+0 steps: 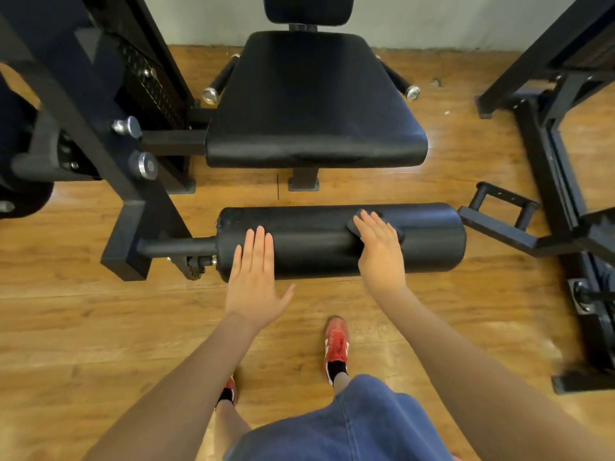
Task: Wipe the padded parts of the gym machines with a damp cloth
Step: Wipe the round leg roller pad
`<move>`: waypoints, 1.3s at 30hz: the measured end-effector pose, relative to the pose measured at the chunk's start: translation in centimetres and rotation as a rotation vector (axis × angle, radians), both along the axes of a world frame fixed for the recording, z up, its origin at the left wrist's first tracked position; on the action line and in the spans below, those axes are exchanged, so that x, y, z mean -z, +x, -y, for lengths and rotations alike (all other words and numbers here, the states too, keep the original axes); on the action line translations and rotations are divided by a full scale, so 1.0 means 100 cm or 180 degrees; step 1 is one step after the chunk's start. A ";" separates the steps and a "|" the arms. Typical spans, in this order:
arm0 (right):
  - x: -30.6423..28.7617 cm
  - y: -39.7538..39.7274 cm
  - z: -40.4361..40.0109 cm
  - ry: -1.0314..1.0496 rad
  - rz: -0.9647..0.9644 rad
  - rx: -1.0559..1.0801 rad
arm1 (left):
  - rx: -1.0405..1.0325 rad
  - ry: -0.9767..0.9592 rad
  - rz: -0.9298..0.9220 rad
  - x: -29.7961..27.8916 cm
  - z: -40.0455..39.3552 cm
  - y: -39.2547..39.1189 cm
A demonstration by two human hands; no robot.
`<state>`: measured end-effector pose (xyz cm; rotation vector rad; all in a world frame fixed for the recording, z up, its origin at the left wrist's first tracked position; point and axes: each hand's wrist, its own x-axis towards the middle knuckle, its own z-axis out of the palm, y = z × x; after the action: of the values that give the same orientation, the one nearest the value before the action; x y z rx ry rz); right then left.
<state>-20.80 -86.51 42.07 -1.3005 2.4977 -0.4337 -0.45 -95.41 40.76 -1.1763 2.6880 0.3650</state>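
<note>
Pressing a dark grey cloth (375, 227) flat against the top of the long black cylindrical leg-roller pad (319, 241), the right hand (381, 251) lies with its fingers straight and close together over the fabric, right of the pad's middle. The left hand (254, 281) rests open on the pad's left part, fingers straight and thumb spread toward the near side. Beyond the roller stands the black padded seat (312, 104) with its black padded backrest (307, 8), all on a brown wooden plank floor (83, 327), with one red sneaker (336, 342) planted below the hands.
</note>
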 end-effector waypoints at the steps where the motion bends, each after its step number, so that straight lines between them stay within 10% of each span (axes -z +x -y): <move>1: 0.001 0.004 -0.007 0.0003 -0.0033 -0.0020 | -0.0005 0.0019 -0.0024 0.002 -0.004 0.003; 12: -0.005 0.025 0.008 0.0037 0.0018 0.0155 | 0.0098 -0.0030 -0.0062 -0.003 0.001 0.018; 22: -0.011 0.101 0.153 0.0481 0.0052 -0.1969 | -0.0578 -0.0020 0.0076 -0.002 0.004 0.050; 39: -0.012 0.118 0.150 0.0469 -0.0147 -0.2556 | -0.0309 0.0417 0.0339 -0.006 0.016 0.064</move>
<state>-9.01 -101.47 43.23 -2.0791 1.7659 -0.0252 5.97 -96.98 41.31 -1.2533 2.4821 0.4714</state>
